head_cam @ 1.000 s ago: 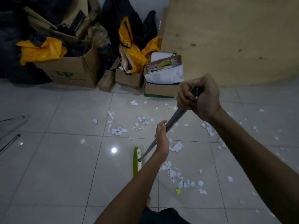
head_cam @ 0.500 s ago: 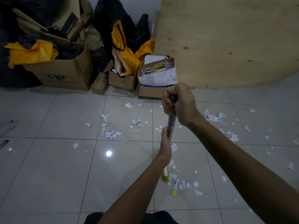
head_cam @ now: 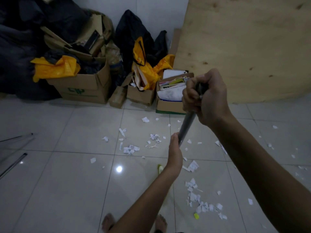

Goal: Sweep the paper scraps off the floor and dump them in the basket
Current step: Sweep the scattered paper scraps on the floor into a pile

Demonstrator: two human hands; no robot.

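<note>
Both hands hold a grey broom handle that slants down over the white tiled floor. My right hand grips its top end. Lower down, my left hand grips the shaft. Only a sliver of the green and white broom head shows beside my left forearm. White paper scraps lie heaped to the right of my arm. More scraps are scattered on the tiles ahead. No basket is in view.
Cardboard boxes with yellow bags and dark sacks crowd the far wall. A plywood sheet leans at the right. Metal rods lie at the left edge. My bare feet stand at the bottom.
The broom head swung right into the scrap heap, then back left. My right hand has risen towards the boxes, and the view has tilted down so my feet show.
</note>
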